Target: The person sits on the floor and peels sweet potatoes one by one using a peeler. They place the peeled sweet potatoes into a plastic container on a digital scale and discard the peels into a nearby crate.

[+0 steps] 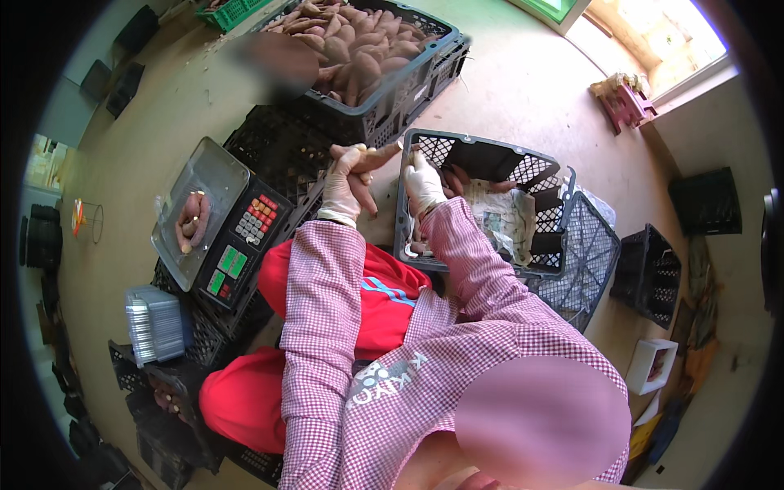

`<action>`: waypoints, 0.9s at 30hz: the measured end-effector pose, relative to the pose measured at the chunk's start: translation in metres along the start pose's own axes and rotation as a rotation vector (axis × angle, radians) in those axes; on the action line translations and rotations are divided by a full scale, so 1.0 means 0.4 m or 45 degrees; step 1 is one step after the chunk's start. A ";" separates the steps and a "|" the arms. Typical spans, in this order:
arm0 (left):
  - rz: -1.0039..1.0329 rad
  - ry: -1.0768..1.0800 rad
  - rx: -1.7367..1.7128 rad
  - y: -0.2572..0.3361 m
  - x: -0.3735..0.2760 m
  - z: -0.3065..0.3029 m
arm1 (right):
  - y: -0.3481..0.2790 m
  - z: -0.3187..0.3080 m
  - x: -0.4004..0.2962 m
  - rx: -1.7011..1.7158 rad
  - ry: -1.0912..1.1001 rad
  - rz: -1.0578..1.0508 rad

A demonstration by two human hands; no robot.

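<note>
My left hand (343, 190), in a pale glove, grips sweet potatoes (375, 159); one points right and another hangs below the fingers. My right hand (422, 187), also gloved, is over the left side of a black plastic crate (484, 146) with its fingers curled. A brownish tip shows at those fingers, but whether they hold it is unclear. Inside the crate, several sweet potatoes (454, 179) lie beside crumpled printed paper (505, 217). Left of my hands, a digital scale (242, 245) carries a few sweet potatoes (193, 222) on its metal pan (211, 162).
A large crate (392, 92) heaped with sweet potatoes stands ahead, a blurred patch over its left side. Stacked clear plastic trays (154, 324) sit below the scale. A flat black mesh panel (579, 263) leans by the paper-lined crate. Another black crate (649, 275) stands farther right.
</note>
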State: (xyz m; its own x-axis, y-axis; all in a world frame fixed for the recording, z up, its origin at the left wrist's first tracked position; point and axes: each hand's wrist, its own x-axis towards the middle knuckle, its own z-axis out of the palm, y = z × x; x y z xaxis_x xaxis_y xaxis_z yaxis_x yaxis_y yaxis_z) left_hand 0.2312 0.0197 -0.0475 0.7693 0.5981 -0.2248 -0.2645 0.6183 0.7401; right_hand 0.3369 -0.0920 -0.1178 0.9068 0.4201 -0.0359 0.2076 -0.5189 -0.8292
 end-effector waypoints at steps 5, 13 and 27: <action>0.340 0.203 0.449 0.141 -0.029 0.013 | 0.463 0.111 -0.022 0.230 -0.424 0.208; 0.949 1.214 2.459 0.537 -0.106 -0.274 | 0.276 -0.037 -0.214 -0.666 -0.493 0.215; 0.520 0.795 2.625 0.513 -0.154 -0.604 | 0.298 -0.019 -0.260 -0.709 -0.530 0.062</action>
State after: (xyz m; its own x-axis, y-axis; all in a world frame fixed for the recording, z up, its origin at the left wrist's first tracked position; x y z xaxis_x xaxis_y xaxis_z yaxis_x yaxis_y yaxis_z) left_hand -0.0110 0.2332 -0.0349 0.5026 0.8210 0.2710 0.8231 -0.5503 0.1406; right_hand 0.2700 -0.2032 -0.2085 0.7269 0.5795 -0.3685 0.4286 -0.8021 -0.4159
